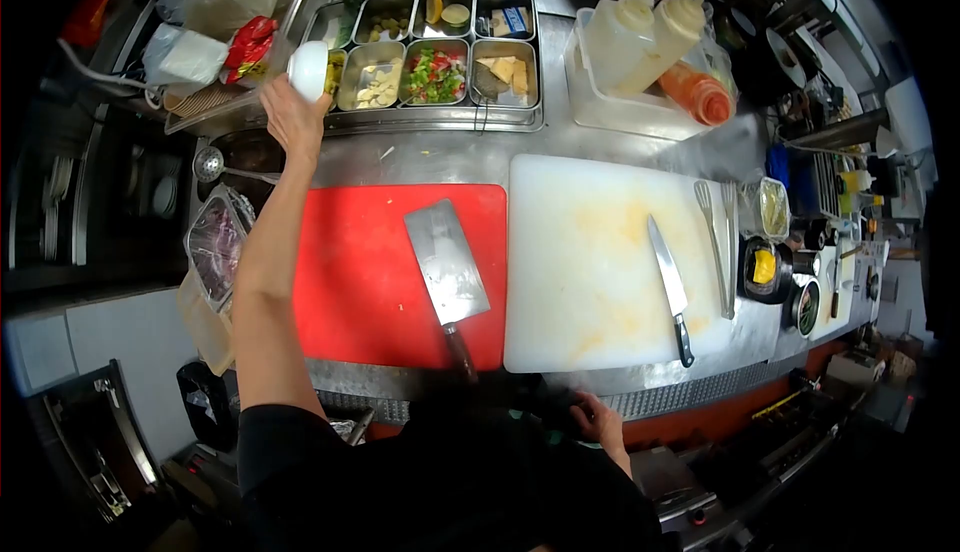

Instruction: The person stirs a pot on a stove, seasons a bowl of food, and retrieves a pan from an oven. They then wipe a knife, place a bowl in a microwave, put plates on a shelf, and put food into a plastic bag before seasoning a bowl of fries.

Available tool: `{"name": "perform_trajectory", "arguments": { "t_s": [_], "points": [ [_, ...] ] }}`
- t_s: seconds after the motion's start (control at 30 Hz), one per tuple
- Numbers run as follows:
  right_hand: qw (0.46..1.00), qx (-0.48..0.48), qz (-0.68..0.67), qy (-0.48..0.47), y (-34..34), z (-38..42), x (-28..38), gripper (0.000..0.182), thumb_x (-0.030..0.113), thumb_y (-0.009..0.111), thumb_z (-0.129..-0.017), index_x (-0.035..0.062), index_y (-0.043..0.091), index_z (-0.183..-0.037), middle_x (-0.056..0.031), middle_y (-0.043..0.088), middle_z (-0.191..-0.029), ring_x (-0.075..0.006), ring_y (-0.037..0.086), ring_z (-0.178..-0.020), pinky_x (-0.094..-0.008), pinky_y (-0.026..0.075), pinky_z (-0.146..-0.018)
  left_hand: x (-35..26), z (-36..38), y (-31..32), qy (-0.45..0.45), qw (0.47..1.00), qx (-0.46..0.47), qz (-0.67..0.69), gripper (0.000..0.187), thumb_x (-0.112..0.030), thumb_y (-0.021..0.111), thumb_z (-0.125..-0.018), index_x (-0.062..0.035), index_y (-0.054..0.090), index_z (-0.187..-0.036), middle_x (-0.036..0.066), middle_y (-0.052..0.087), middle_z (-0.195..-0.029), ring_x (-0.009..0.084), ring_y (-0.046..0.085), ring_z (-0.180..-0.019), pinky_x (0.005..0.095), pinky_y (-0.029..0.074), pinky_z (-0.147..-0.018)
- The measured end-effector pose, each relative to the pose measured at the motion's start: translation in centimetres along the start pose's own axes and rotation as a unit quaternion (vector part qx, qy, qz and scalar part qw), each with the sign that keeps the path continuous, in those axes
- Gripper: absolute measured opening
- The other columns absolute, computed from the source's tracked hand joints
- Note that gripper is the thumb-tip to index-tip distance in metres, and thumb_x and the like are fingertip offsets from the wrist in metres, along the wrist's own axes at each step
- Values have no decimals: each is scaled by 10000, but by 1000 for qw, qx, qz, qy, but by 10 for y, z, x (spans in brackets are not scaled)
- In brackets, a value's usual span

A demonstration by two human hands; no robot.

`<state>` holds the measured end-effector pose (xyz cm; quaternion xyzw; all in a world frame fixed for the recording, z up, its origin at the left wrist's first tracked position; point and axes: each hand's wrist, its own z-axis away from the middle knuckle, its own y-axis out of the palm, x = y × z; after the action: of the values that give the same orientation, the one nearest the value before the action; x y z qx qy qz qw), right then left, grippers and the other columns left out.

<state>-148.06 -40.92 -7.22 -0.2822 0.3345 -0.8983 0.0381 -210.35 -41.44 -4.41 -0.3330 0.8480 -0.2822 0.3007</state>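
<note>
My left hand (294, 117) reaches to the far left of the counter, its fingers closed on a small white bowl (308, 70). The bowl is tilted beside the left end of a set of metal containers (435, 120), partly covering one with yellow pieces. Close to my body, by the dark apron, is my right hand (600, 422). Its fingers are curled, and what they hold, if anything, is hidden. A cleaver (447, 262) lies on the red cutting board (350, 282). On the white cutting board (580, 262) rests a chef's knife (668, 267).
Tongs (708, 217) lie along the white board's right side. A white tub (600, 102) with squeeze bottles (625, 42) stands at the back right. At left are a slotted ladle (212, 165) and a clear container of purple shreds (215, 242).
</note>
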Motion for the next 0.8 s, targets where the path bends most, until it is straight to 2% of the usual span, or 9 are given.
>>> {"name": "perform_trajectory", "arguments": {
  "t_s": [0.1, 0.17, 0.2, 0.3, 0.37, 0.5, 0.57, 0.7, 0.8],
  "points": [
    [1000, 5, -22, 6, 2, 1, 0, 334, 239, 604, -840, 127, 554, -1151, -111, 663, -938, -293, 643, -838, -370, 506, -716, 2, 7, -2, 50, 997, 50, -12, 569, -159, 781, -566, -6, 493, -1032, 163, 515, -979, 347, 467, -1003, 464, 443, -788],
    [1000, -16, 3, -17, 9, 2, -7, 303, 250, 577, -856, 101, 563, -1120, -151, 641, -941, -323, 627, -829, -393, 501, -715, 10, 9, 6, 78, 995, -47, -35, 529, -130, 767, -616, 0, 495, -1051, 146, 533, -1062, 308, 493, -1030, 426, 471, -774],
    [999, -28, -12, -21, 3, 6, 3, 289, 246, 567, -863, 86, 569, -1104, -166, 635, -945, -333, 620, -835, -398, 497, -722, 26, 6, 14, -63, 987, 8, 148, 507, -153, 751, -658, 0, 497, -1069, 143, 532, -1111, 286, 505, -1043, 411, 483, -791],
    [999, -40, -23, 4, -4, 16, 16, 298, 219, 567, -864, 85, 561, -1130, -173, 634, -931, -346, 611, -835, -400, 490, -717, -12, 20, -18, -413, 708, 151, 552, 435, -196, 660, -790, 4, 494, -1139, 147, 519, -1205, 249, 530, -1065, 387, 497, -868],
    [996, -75, -53, 21, 6, 23, 9, 296, 214, 588, -851, 72, 574, -1110, -166, 646, -873, -346, 618, -782, -402, 490, -681, -29, 60, -27, -432, 510, 299, 681, 444, -200, 618, -824, -1, 474, -1194, 162, 521, -1191, 264, 534, -1060, 419, 483, -918],
    [966, -120, -198, 110, 54, 49, -39, 292, 222, 606, -844, 53, 596, -1082, -163, 652, -882, -326, 624, -804, -373, 485, -709, -149, 163, -52, -536, 362, 422, 636, 514, -119, 637, -797, 3, 419, -1245, 169, 441, -1259, 330, 465, -1143, 505, 449, -953],
    [931, -119, -303, 166, 74, 53, -71, 287, 238, 605, -846, 37, 611, -1051, -172, 651, -875, -326, 623, -826, -371, 479, -736, -192, 193, -48, -606, 356, 446, 555, 485, -89, 617, -808, 20, 417, -1236, 178, 446, -1237, 325, 453, -1153, 512, 452, -952],
    [953, -197, -181, 142, 69, 36, -101, 328, 311, 568, -856, 28, 614, -1015, -181, 643, -837, -353, 611, -830, -414, 470, -748, -194, 240, 1, -419, 462, 538, 567, 449, -127, 608, -856, 65, 420, -1216, 201, 460, -1207, 297, 506, -1084, 423, 493, -926],
    [938, -229, -238, 102, 74, 5, -128, 351, 231, 597, -837, 71, 553, -1147, -156, 616, -1049, -316, 605, -927, -392, 472, -821, -212, 237, -40, -408, 606, 485, 480, 501, -241, 580, -895, 131, 426, -1194, 194, 500, -1152, 236, 542, -995, 347, 514, -865]
  ]
}}
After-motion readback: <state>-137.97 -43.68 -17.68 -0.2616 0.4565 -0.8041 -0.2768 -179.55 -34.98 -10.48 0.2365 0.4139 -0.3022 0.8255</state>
